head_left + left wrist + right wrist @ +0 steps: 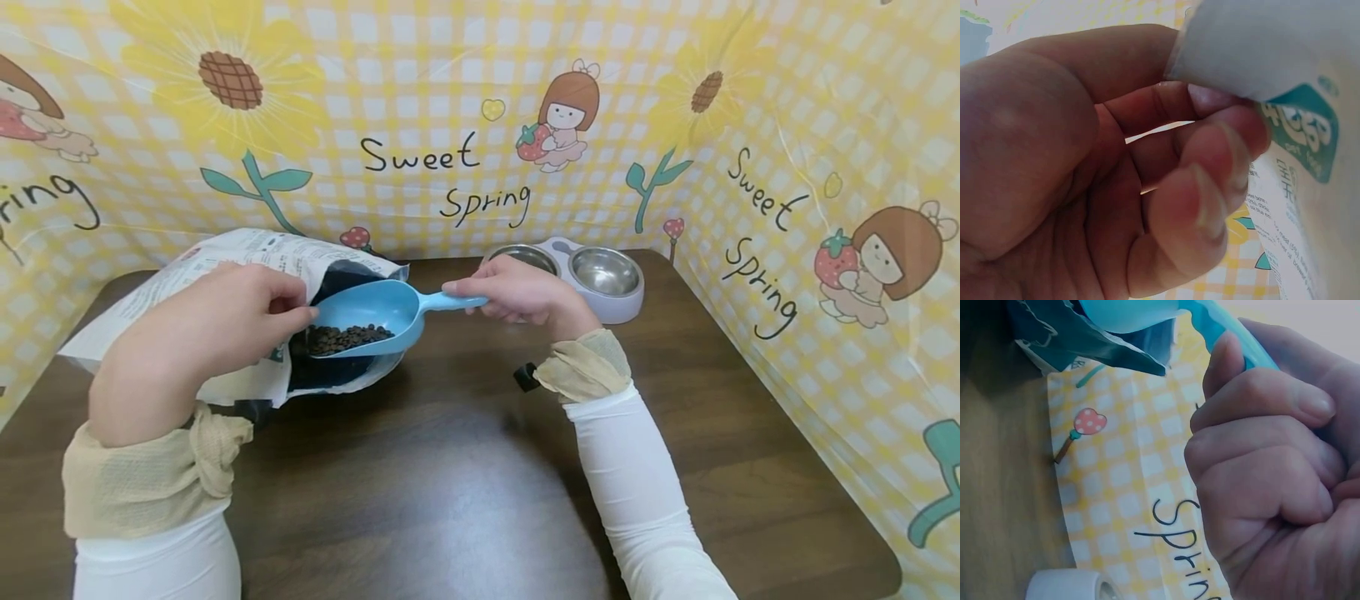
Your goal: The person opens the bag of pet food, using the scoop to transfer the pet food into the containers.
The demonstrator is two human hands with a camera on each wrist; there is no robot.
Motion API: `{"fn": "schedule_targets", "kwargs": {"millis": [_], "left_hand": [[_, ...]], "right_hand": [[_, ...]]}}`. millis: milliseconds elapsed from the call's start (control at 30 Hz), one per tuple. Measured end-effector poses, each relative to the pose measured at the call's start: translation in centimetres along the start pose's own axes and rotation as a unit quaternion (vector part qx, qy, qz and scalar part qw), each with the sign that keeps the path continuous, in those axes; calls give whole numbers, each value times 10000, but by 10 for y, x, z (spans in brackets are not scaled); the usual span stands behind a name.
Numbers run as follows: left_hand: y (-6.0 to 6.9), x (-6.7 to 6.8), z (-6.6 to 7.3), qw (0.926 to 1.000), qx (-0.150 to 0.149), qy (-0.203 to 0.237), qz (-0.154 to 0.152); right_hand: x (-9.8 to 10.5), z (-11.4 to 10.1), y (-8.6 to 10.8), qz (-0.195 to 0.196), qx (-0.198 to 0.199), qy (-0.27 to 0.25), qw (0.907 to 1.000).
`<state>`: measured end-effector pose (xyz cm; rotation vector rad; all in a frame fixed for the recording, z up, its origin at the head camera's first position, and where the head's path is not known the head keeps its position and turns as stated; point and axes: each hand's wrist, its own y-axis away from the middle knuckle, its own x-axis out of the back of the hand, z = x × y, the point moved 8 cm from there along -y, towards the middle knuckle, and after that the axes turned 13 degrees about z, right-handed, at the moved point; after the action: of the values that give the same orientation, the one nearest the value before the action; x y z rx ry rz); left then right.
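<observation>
My right hand (527, 290) grips the handle of a light blue scoop (386, 307). Small brown kibble (349, 339) lies in the front of the scoop, whose tip reaches into the mouth of a white printed pet food bag (258, 250). The bag lies on its side with its dark-lined opening towards the right. At the rim of that opening, my left hand (213, 321) pinches the bag's edge. In the left wrist view, the bag wall (1235, 47) passes between thumb and fingers. Curled fingers (1260, 462) wrap the handle in the right wrist view.
A double pet bowl (618, 308) with two metal dishes in a pale base stands at the back right, its left dish partly behind my right hand. Beneath everything is a dark wooden table (450, 492). Yellow checked cloth (420, 83) walls the back and sides.
</observation>
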<state>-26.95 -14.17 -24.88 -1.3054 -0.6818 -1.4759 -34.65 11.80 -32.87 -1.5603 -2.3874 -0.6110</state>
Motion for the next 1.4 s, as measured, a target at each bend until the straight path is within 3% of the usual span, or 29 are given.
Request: {"fn": "schedule_targets", "kwargs": {"millis": [1000,1400], "left_hand": [[1,2,1,10000,23,48,28],[2,3,1,9999,-34,79,85]], "right_hand": [[71,20,23,168,67,-493,9986],[124,55,39,850,-323,-1126,9895]]}}
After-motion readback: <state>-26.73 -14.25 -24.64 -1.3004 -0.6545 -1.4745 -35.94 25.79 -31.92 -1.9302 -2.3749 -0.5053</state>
